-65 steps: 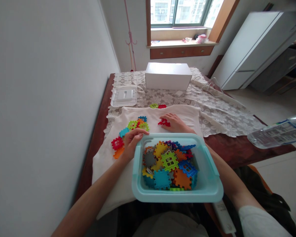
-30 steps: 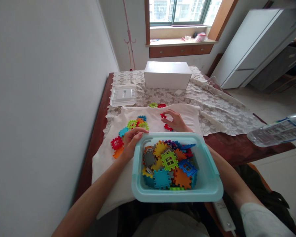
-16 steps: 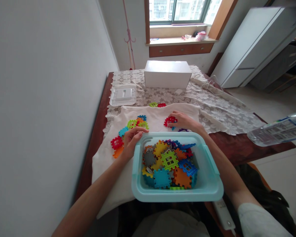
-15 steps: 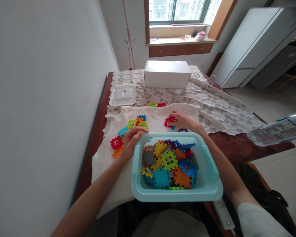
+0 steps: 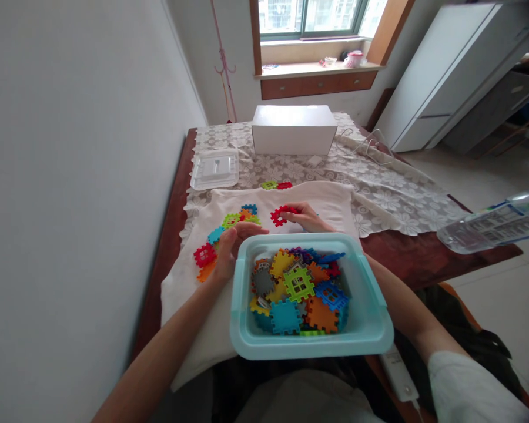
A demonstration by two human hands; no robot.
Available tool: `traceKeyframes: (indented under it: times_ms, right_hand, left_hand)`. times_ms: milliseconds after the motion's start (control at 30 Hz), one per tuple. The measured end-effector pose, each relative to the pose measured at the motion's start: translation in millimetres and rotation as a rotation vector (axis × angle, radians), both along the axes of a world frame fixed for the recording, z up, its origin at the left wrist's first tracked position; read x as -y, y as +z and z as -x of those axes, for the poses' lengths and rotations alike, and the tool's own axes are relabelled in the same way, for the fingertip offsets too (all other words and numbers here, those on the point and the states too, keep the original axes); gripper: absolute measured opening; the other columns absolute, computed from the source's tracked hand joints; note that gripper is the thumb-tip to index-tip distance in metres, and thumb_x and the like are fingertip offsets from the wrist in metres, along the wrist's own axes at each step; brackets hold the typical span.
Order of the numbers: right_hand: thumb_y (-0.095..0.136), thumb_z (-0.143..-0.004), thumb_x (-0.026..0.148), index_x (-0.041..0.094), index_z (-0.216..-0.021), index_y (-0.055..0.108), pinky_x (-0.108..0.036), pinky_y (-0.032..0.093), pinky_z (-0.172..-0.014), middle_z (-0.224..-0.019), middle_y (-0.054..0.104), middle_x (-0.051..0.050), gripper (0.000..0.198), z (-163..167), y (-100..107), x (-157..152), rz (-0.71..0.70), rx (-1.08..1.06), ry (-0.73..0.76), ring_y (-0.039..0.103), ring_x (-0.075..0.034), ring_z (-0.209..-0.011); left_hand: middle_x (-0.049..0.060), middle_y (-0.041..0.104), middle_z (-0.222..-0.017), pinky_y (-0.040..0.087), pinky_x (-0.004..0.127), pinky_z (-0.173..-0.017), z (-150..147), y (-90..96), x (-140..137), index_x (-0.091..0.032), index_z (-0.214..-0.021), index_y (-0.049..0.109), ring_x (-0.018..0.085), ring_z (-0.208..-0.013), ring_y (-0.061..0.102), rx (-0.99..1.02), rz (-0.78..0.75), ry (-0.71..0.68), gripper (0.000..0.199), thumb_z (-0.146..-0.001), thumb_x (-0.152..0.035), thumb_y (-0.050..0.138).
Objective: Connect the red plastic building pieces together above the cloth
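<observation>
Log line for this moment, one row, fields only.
left hand: gripping teal bin far-left corner | right hand: holding red tile over white cloth | loose tiles: on cloth, left

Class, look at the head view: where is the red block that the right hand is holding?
The red block sits at the right hand's fingertips, over the white cloth, just beyond the far rim of the blue bin.

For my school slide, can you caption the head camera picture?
Right hand holds a red piece; left hand grips the blue tub.

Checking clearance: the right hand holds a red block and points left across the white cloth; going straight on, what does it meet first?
Probably the cluster of loose blocks, just beyond the right hand and its red block; depth is uncertain.
</observation>
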State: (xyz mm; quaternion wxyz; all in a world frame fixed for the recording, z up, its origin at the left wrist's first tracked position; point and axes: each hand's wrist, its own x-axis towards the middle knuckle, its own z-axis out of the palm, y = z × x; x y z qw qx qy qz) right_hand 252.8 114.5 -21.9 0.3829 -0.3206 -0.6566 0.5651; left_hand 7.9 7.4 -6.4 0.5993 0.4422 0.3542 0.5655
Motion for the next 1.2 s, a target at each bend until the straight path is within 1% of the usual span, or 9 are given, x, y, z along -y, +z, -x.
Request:
traceKeyframes:
  times_ms: [200,333,433,500,567,767,867,1033,1200]
  right_hand:
    - [0.088,-0.078,0.073,0.020,-0.091,0.083,-0.033,0.051,-0.079,-0.092,0.081,-0.005,0.055,3.6,-1.6,-1.9,0.056,-0.077,-0.109,0.064,-0.021,-0.085]
    - [0.080,-0.083,0.079,0.022,-0.089,0.082,-0.034,0.047,-0.070,-0.087,0.077,-0.004,0.058,4.3,-6.2,-6.4,0.005,-0.077,-0.216,0.057,-0.019,-0.076]
    - [0.078,-0.086,0.079,0.024,-0.095,0.082,-0.036,0.050,-0.073,-0.088,0.077,-0.003,0.056,7.7,-14.9,-10.2,-0.069,-0.076,-0.252,0.059,-0.021,-0.077]
    - [0.079,-0.085,0.078,0.025,-0.102,0.080,-0.039,0.055,-0.081,-0.093,0.079,-0.004,0.055,10.7,-22.4,-13.4,-0.120,-0.090,-0.259,0.065,-0.024,-0.085]
    - [0.078,-0.087,0.077,0.026,-0.106,0.076,-0.041,0.056,-0.087,-0.099,0.079,-0.005,0.055,12.5,-29.7,-16.9,-0.152,-0.101,-0.264,0.068,-0.026,-0.093]
    - [0.080,-0.087,0.056,0.028,-0.099,0.058,-0.037,0.052,-0.077,-0.086,0.064,0.000,0.038,7.3,-39.8,-20.6,-0.185,0.071,-0.263,0.059,-0.022,-0.081]
    - [0.078,-0.083,0.038,0.030,-0.099,0.049,-0.034,0.051,-0.075,-0.090,0.056,0.002,0.034,3.4,-36.4,-18.8,-0.131,-0.037,-0.286,0.053,-0.019,-0.079]
    - [0.069,-0.081,0.033,0.029,-0.088,0.045,-0.034,0.051,-0.074,-0.090,0.055,-0.001,0.025,-1.7,-30.1,-20.6,-0.012,-0.121,-0.363,0.053,-0.020,-0.082]
    - [0.075,-0.078,0.040,0.026,-0.087,0.058,-0.037,0.054,-0.081,-0.087,0.064,-0.001,0.024,-6.3,-27.0,-21.5,-0.091,0.001,-0.362,0.058,-0.022,-0.086]
  left_hand:
    - [0.016,0.075,-0.150,0.052,0.054,-0.119,7.0,0.6,-15.2,-0.019,-0.131,0.081,0.040,-0.143,0.067,0.172,0.066,-0.143,0.062,-0.098,-0.069,0.065]
    - [0.009,0.059,-0.170,0.049,0.053,-0.124,3.9,3.4,-42.4,-0.030,-0.146,0.073,0.035,-0.158,0.054,0.228,0.184,-0.259,0.058,-0.098,-0.061,0.072]
    - [0.009,0.066,-0.162,0.052,0.048,-0.121,-11.4,0.8,-71.0,-0.030,-0.137,0.077,0.032,-0.152,0.060,0.153,0.215,-0.310,0.052,-0.090,-0.052,0.086]
    - [0.009,0.075,-0.148,0.054,0.047,-0.119,-25.0,-5.4,-88.7,-0.030,-0.133,0.078,0.030,-0.139,0.069,0.071,0.200,-0.302,0.061,-0.075,-0.032,0.099]
    - [0.010,0.080,-0.133,0.057,0.049,-0.114,-36.9,-14.4,-101.5,-0.025,-0.124,0.079,0.029,-0.124,0.075,0.039,0.175,-0.265,0.063,-0.066,-0.029,0.104]
    - [0.007,0.083,-0.104,0.065,0.043,-0.099,-44.0,-38.1,-107.6,-0.019,-0.099,0.079,0.023,-0.100,0.078,-0.101,0.060,-0.098,0.051,-0.072,-0.055,0.103]
    - [0.007,0.083,-0.100,0.068,0.042,-0.088,-41.9,-40.7,-102.7,-0.019,-0.100,0.076,0.023,-0.093,0.078,-0.153,0.021,-0.020,0.056,-0.075,-0.063,0.099]
    - [0.005,0.081,-0.086,0.064,0.035,-0.071,-44.4,-39.6,-98.0,-0.019,-0.109,0.073,0.022,-0.078,0.076,-0.300,-0.010,0.049,0.050,-0.082,-0.055,0.095]
    - [0.006,0.082,-0.089,0.060,0.033,-0.068,-43.7,-41.8,-96.8,-0.020,-0.107,0.078,0.022,-0.078,0.075,-0.424,-0.089,0.019,0.033,-0.088,-0.047,0.086]
